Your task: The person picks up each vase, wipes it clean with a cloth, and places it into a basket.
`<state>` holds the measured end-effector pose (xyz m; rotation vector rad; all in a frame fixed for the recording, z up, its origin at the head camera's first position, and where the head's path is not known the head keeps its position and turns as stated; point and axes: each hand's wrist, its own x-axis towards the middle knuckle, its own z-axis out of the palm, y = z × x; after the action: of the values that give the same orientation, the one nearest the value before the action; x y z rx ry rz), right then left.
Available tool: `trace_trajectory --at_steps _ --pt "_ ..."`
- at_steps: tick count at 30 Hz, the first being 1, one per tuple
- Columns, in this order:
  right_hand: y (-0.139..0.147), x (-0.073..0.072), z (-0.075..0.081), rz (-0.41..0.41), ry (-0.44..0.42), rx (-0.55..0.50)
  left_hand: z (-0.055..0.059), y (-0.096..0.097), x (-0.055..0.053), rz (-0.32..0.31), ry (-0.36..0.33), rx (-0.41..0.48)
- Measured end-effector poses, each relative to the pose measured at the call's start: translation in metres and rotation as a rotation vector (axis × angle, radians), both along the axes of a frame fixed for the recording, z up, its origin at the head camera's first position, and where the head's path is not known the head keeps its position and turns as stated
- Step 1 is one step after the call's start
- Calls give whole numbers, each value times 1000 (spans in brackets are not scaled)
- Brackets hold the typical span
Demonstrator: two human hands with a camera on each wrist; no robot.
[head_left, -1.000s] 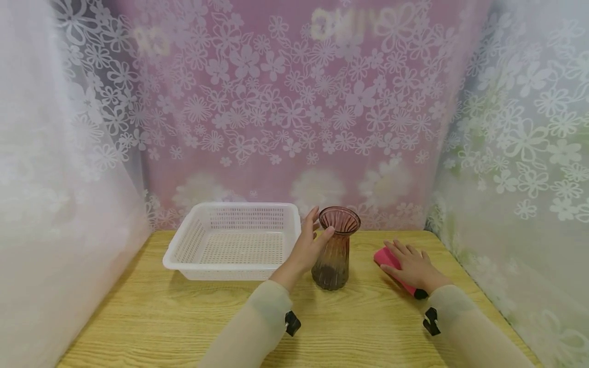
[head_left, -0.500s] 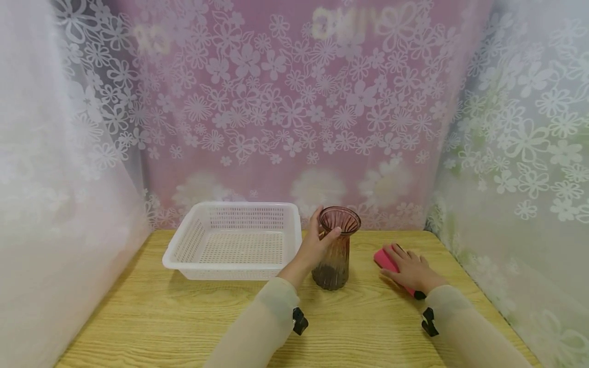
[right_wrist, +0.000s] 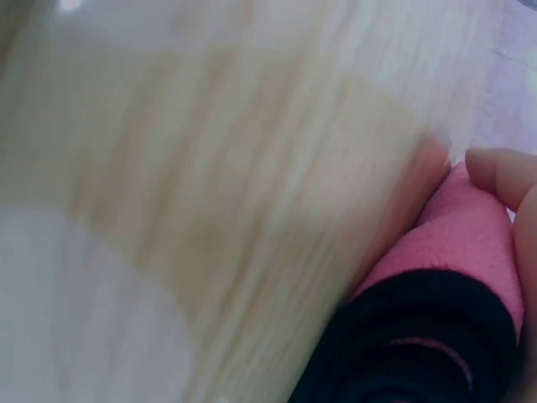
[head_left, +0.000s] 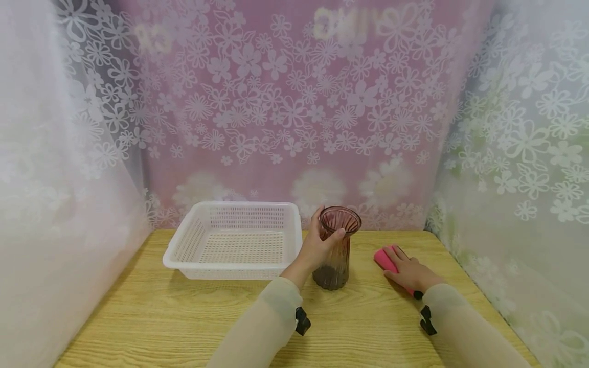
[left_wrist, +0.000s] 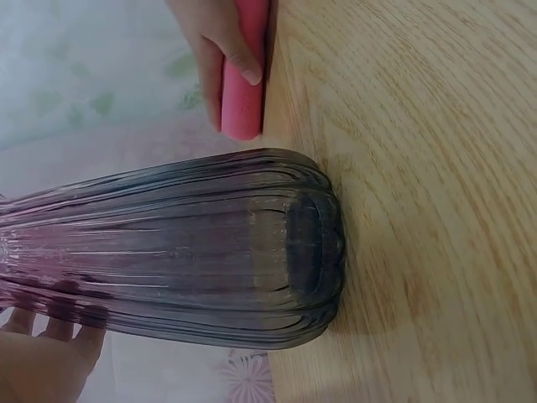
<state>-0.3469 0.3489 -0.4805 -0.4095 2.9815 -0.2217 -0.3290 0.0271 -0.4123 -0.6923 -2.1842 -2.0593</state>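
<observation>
A ribbed glass vase (head_left: 335,255), purple-pink at the flared rim and smoky grey at the base, stands upright on the table in the head view. My left hand (head_left: 316,245) grips its neck from the left, thumb in front. In the left wrist view the vase (left_wrist: 185,248) lies across the frame, with fingertips (left_wrist: 63,323) against its side. To the right, my right hand (head_left: 408,271) holds a soft pink roll (head_left: 385,259) lying on the tabletop. The roll (right_wrist: 461,235) has a black, layered end in the right wrist view, and the thumb lies along its side.
Left of the vase sits a white perforated plastic basket (head_left: 232,267), with nothing in it. The wood-grain table (head_left: 193,317) is enclosed by flower-patterned curtains (head_left: 294,102) at the back and both sides.
My left hand has moved slightly right and closed round the vase neck. My right hand has drawn back a little along the pink roll.
</observation>
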Motion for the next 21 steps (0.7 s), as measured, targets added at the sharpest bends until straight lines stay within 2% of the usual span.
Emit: trace_trajectory --at_steps 5,9,14,21 --pt "-5 -1 -3 -12 59 42 0 0 0 6 -5 -11" --pt "-10 -2 -2 -23 72 54 -1 0 -1 13 -13 -14" --pt "-11 -3 4 -34 34 54 -4 1 -3 3 -5 5" --pt "-15 1 19 -42 -18 11 -4 1 -4 -10 0 30"
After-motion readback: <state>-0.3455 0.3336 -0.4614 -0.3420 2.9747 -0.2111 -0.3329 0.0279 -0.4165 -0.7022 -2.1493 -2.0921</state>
